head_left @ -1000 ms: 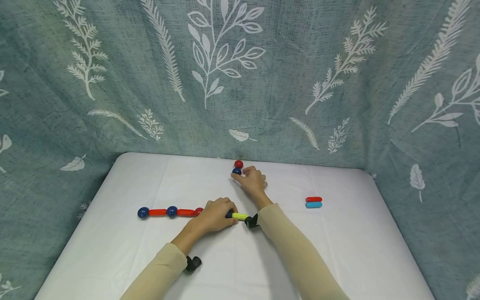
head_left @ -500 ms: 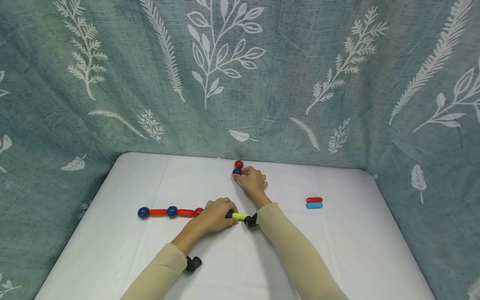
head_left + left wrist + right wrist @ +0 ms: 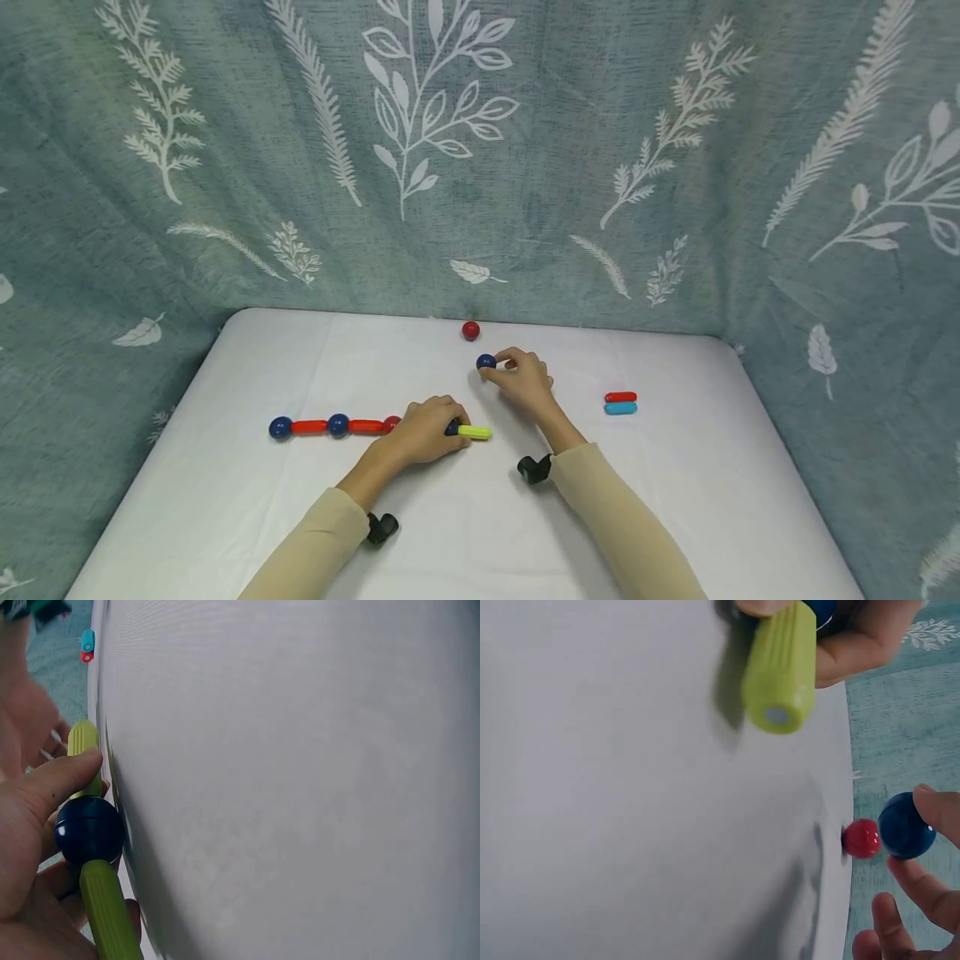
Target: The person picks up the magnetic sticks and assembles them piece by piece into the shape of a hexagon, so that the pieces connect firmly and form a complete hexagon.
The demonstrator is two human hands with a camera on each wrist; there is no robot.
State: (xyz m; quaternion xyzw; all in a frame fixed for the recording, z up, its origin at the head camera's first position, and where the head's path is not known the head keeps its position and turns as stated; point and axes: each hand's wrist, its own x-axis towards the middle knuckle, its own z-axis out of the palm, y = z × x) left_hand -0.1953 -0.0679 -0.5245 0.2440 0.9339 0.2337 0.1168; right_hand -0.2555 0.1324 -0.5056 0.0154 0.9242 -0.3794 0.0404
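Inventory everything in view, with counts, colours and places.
Table: 1, white, foreground
Curtain: 1, teal with white leaves, behind
Row balls: 4, three blue, one red, row gripped by left hand
Row rods: 4, two red, two lime, same row
Loose ball: 1, red, far edge
Held ball: 1, blue, pinched by right hand
Loose rods: 2, red and light blue, right side
Wrist cameras: 2, black, at wrists
Sleeves: 2, beige, forearms
Hands: 2, bare, both over the table

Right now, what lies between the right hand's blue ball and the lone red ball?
Head view: only bare white table between the blue ball in the right hand and the lone red ball.
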